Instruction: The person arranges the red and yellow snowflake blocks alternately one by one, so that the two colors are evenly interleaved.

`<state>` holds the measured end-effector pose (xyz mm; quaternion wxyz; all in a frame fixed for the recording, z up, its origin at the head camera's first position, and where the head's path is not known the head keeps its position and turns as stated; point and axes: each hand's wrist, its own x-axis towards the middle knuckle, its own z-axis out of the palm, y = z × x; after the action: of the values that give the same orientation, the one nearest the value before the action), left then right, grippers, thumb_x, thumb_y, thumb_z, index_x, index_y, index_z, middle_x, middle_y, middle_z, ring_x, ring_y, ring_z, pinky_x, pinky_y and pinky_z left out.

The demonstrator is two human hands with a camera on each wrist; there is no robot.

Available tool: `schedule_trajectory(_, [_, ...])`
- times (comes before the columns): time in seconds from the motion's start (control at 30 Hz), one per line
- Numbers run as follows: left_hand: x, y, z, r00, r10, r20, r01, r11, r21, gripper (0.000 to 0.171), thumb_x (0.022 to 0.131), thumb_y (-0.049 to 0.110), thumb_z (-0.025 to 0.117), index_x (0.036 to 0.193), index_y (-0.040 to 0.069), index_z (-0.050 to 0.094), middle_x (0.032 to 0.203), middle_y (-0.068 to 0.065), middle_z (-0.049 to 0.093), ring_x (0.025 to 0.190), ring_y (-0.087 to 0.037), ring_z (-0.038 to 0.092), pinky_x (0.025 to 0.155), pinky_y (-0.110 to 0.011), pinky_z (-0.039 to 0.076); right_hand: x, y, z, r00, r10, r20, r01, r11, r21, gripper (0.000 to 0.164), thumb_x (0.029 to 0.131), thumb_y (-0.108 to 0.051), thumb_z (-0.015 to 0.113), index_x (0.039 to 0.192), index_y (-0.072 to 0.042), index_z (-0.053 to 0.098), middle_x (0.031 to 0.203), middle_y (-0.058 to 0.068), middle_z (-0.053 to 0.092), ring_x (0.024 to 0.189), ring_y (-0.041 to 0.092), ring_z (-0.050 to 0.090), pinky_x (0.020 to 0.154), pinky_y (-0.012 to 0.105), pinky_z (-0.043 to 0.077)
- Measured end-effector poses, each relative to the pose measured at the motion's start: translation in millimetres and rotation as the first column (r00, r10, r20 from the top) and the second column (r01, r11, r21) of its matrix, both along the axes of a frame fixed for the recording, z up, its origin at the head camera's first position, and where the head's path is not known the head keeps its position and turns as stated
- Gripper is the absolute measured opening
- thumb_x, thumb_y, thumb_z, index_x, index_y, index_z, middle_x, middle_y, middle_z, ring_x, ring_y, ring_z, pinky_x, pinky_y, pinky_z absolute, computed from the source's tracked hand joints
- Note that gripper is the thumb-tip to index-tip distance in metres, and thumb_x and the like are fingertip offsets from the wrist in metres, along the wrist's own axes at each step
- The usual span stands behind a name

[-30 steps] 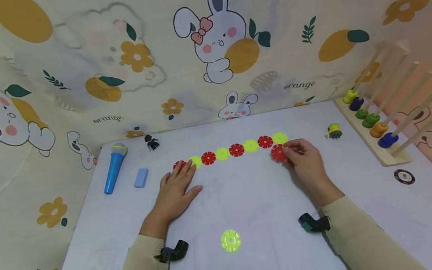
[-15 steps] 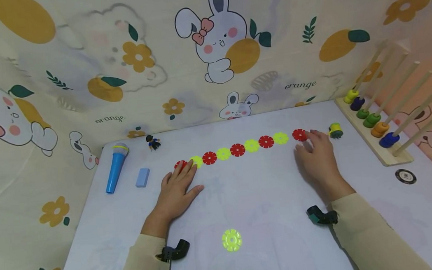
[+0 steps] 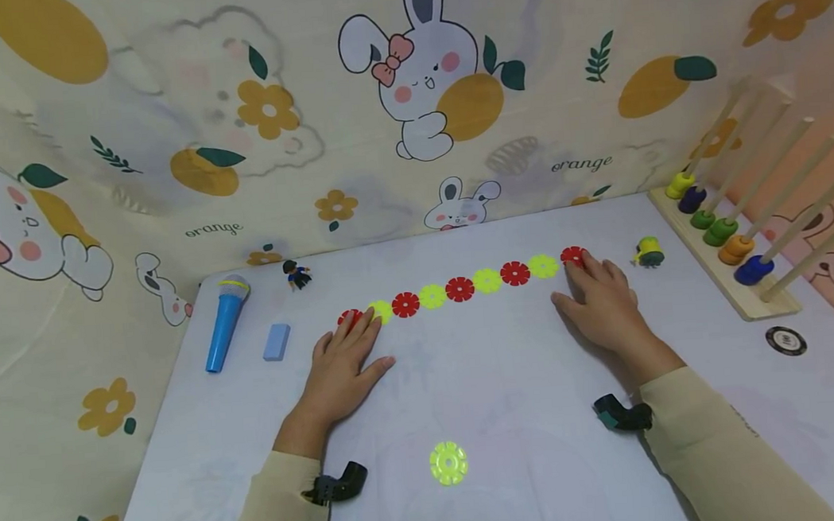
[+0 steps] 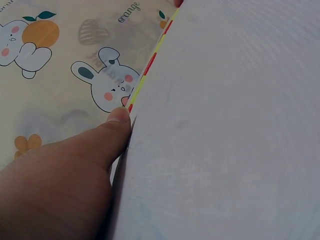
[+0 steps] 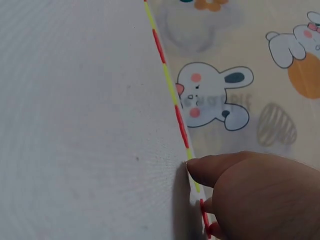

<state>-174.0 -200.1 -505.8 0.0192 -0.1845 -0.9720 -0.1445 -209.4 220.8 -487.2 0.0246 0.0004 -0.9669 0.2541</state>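
Note:
A slanting row of flat notched plastic discs, red and yellow-green in turn, crosses the white table. At its left end my left hand (image 3: 341, 381) lies with fingers spread, the tips over a red disc (image 3: 346, 318) and a yellow-green disc (image 3: 384, 311), both partly covered. My right hand (image 3: 606, 309) touches the rightmost red disc (image 3: 572, 256) with its fingertips, thumb held apart; a small gap separates that disc from the neighbouring yellow-green disc (image 3: 543, 266). The right wrist view shows this red disc (image 5: 205, 218) edge-on under the fingers.
Closer to me lies a lone yellow-green disc (image 3: 448, 463). On the left are a toy microphone (image 3: 225, 324), a blue block (image 3: 276, 342) and a small figure (image 3: 296, 274). Rightward are a yellow-green toy (image 3: 649, 252), a wooden peg rack (image 3: 739, 253) and a black-and-white chip (image 3: 786, 341).
My right hand has carried the red disc from below the row up to its right end, then released its pinch and laid fingertips on it. The left hand stays in place.

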Motion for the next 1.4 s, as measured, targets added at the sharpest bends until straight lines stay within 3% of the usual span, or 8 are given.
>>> schedule_trajectory(0.67, [0.4, 2, 4.9, 1.000, -0.003, 0.009, 0.003, 1.000, -0.003, 0.075, 0.090, 0.065, 0.045, 0.152, 0.026, 0.030, 0.158, 0.007, 0.017, 0.144, -0.023, 0.005, 0.108, -0.058, 0.008, 3.2, 0, 3.0, 0.999, 0.029, 0.015, -0.029, 1.000, 0.009, 0.081, 0.089, -0.043, 0.064, 0.148, 0.001, 0.029, 0.155, 0.021, 0.016, 0.139, 0.045, 0.001, 0.092, 0.073, 0.016])
schedule_trajectory(0.8, [0.8, 2, 4.9, 1.000, -0.006, 0.006, 0.006, 1.000, 0.002, 0.075, 0.090, 0.064, 0.045, 0.152, 0.025, 0.030, 0.157, 0.007, 0.018, 0.144, -0.024, 0.005, 0.108, -0.058, 0.008, 4.8, 0, 2.4, 0.998, 0.003, -0.061, -0.008, 0.997, -0.083, 0.076, 0.091, -0.041, 0.062, 0.150, -0.006, 0.030, 0.155, 0.017, 0.019, 0.140, 0.042, 0.009, 0.096, 0.072, 0.020])
schedule_trajectory(0.9, [1.1, 2, 4.4, 1.000, -0.004, 0.004, 0.004, 1.000, 0.000, 0.074, 0.090, 0.064, 0.045, 0.151, 0.025, 0.030, 0.157, 0.007, 0.019, 0.144, -0.023, 0.006, 0.108, -0.058, 0.009, 9.6, -3, 6.8, 0.991, -0.009, -0.131, -0.027, 0.963, -0.268, 0.067, 0.093, -0.043, 0.058, 0.150, -0.019, 0.032, 0.152, 0.010, 0.028, 0.135, 0.034, 0.028, 0.094, 0.062, 0.037])
schedule_trajectory(0.97, [1.1, 1, 3.5, 1.000, -0.003, 0.005, 0.003, 1.000, -0.003, 0.075, 0.090, 0.065, 0.044, 0.152, 0.025, 0.030, 0.157, 0.007, 0.018, 0.144, -0.023, 0.005, 0.108, -0.058, 0.009, 13.3, -6, 11.3, 0.989, 0.039, -0.145, -0.098, 0.899, -0.426, 0.060, 0.095, -0.040, 0.057, 0.148, -0.026, 0.035, 0.146, 0.005, 0.037, 0.127, 0.029, 0.040, 0.086, 0.054, 0.047])
schedule_trajectory(1.07, [1.4, 0, 3.0, 1.000, -0.003, 0.005, 0.003, 1.000, -0.002, 0.075, 0.090, 0.065, 0.044, 0.152, 0.025, 0.030, 0.157, 0.007, 0.018, 0.144, -0.023, 0.005, 0.108, -0.058, 0.009, 20.0, -18, 19.2, 0.973, 0.195, -0.120, -0.226, 0.737, -0.637, 0.054, 0.097, -0.032, 0.056, 0.147, -0.030, 0.035, 0.138, 0.005, 0.046, 0.116, 0.029, 0.053, 0.080, 0.045, 0.052])
schedule_trajectory(1.27, [1.0, 0, 3.5, 1.000, -0.007, 0.003, 0.007, 1.000, 0.006, 0.075, 0.090, 0.064, 0.045, 0.152, 0.025, 0.029, 0.157, 0.007, 0.018, 0.144, -0.023, 0.005, 0.108, -0.058, 0.008, 38.5, -58, 29.0, 0.823, 0.548, -0.152, -0.387, 0.344, -0.856, 0.054, 0.098, -0.013, 0.044, 0.149, -0.010, 0.028, 0.135, 0.024, 0.044, 0.116, 0.048, 0.047, 0.082, 0.049, 0.050])
schedule_trajectory(1.33, [0.7, 0, 3.5, 1.000, -0.008, 0.002, 0.008, 1.000, 0.009, 0.075, 0.090, 0.065, 0.045, 0.152, 0.025, 0.030, 0.157, 0.007, 0.019, 0.144, -0.023, 0.006, 0.108, -0.058, 0.008, 46.2, -73, 29.0, 0.767, 0.623, -0.156, -0.406, 0.282, -0.869, 0.056, 0.097, -0.018, 0.046, 0.149, -0.007, 0.027, 0.134, 0.025, 0.044, 0.116, 0.051, 0.046, 0.083, 0.051, 0.049])
schedule_trajectory(1.4, [0.4, 0, 3.4, 1.000, -0.006, 0.002, 0.006, 1.000, 0.008, 0.075, 0.090, 0.065, 0.045, 0.152, 0.025, 0.030, 0.157, 0.007, 0.019, 0.144, -0.023, 0.006, 0.108, -0.058, 0.009, 54.6, -87, 27.8, 0.709, 0.691, -0.140, -0.433, 0.270, -0.860, 0.058, 0.097, -0.024, 0.049, 0.149, -0.010, 0.027, 0.134, 0.023, 0.045, 0.116, 0.050, 0.046, 0.085, 0.054, 0.048])
